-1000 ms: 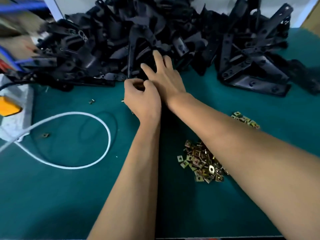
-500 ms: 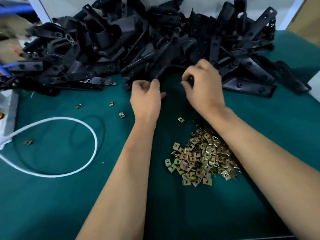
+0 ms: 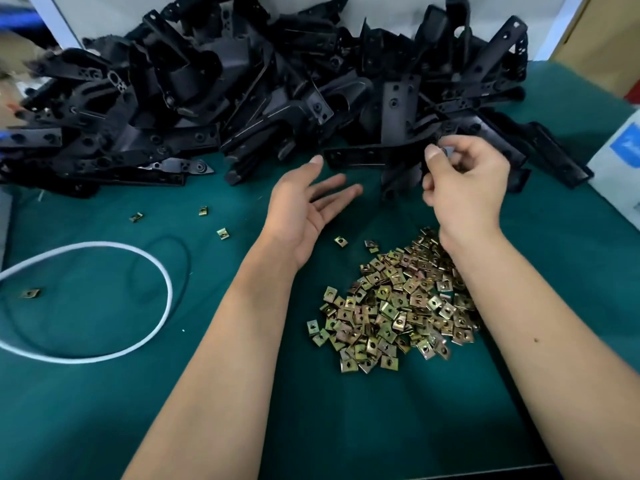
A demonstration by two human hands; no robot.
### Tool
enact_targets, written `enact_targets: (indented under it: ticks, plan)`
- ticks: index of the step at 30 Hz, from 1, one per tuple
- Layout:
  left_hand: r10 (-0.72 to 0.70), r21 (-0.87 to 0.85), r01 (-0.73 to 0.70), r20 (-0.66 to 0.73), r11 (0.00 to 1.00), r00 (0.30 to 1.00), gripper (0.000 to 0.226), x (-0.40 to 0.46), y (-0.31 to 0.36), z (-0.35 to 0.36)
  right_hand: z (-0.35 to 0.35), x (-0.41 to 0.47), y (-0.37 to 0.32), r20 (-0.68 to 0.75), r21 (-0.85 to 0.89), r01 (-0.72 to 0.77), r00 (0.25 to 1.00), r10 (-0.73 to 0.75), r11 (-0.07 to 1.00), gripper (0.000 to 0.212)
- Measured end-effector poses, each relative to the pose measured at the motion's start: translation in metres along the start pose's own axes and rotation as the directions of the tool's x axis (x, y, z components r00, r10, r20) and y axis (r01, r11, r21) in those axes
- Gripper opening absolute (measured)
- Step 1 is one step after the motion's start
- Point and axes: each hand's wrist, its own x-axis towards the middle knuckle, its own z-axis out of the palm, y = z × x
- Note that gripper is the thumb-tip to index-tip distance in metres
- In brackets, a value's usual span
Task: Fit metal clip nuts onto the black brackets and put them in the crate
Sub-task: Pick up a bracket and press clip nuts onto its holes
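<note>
Bare green mat (image 3: 346, 427) before hands

No text, number or brand can be read anywhere in the view. The only mark of that kind is a blue patch with a pale, illegible figure on the white box (image 3: 620, 161), which stands at the right end of the heap of black brackets (image 3: 263, 98); whether that figure is lettering or a logo cannot be told. The brackets themselves, and the brass-coloured clip nuts (image 3: 394, 306) lying in front of the heap, carry no legible stamp or label
</note>
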Motion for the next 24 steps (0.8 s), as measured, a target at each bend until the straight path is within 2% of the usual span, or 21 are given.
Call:
enact_targets:
  ticks: [2, 6, 9, 12, 14, 17, 19, 20, 21, 23, 24]
  plan:
    - [-0.012, 0.061, 0.01, 0.024, 0.998, 1.0, 0.033, -0.002, 0.0, 0.001, 0.002, -0.002, -0.002, 0.047, 0.042, 0.019, 0.999, -0.021, 0.999, 0.011]
    - [-0.024, 0.226, 0.008, 0.066, 0.974, 0.998, 0.032, -0.006, -0.005, 0.003, 0.003, -0.005, -0.004, 0.208, 0.18, -0.134, 0.973, 0.096, 0.974, 0.01]
    - [0.015, 0.297, -0.03, 0.051, 0.955, 0.999, 0.029, -0.006, -0.006, 0.004, 0.004, -0.007, -0.006, 0.273, 0.251, -0.217, 0.951, 0.146, 0.943, 0.009]
    - [0.018, 0.27, -0.038, 0.077, 0.962, 0.997, 0.035, -0.008, -0.007, 0.004, 0.005, -0.008, -0.009, 0.348, 0.371, -0.324, 0.917, 0.192, 0.87, 0.009]
    - [0.024, 0.167, -0.042, 0.108, 0.985, 0.994, 0.042, -0.009, -0.006, 0.004, 0.005, -0.009, -0.009, 0.417, 0.307, -0.34, 0.887, 0.196, 0.889, 0.015]
    - [0.1, 0.06, -0.103, 0.043, 0.993, 0.994, 0.03, -0.006, 0.001, 0.0, 0.008, -0.015, -0.006, 0.442, 0.057, -0.19, 0.885, 0.146, 0.98, 0.032]
    - [0.139, -0.009, -0.139, -0.009, 0.99, 0.99, 0.015, -0.004, 0.006, -0.002, 0.009, -0.018, -0.002, 0.445, -0.162, 0.044, 0.895, 0.033, 0.986, 0.036]
    - [0.152, -0.057, -0.154, -0.037, 0.986, 0.988, 0.008, -0.004, 0.008, -0.004, 0.009, -0.019, -0.001, 0.492, -0.282, 0.206, 0.869, -0.043, 0.937, 0.035]
    - [0.155, -0.128, -0.16, -0.052, 0.979, 0.987, 0.001, -0.004, 0.012, -0.006, 0.009, -0.02, -0.001, 0.577, -0.374, 0.362, 0.811, -0.091, 0.854, 0.033]
    - [0.091, -0.375, -0.091, -0.019, 0.923, 0.996, 0.007, -0.006, 0.018, -0.011, 0.01, -0.024, -0.002, 0.753, -0.44, 0.585, 0.654, -0.076, 0.681, 0.031]
    - [0.063, -0.507, -0.035, 0.037, 0.861, 0.997, 0.003, -0.007, 0.021, -0.013, 0.013, -0.026, -0.002, 0.804, -0.448, 0.642, 0.594, -0.034, 0.622, 0.03]
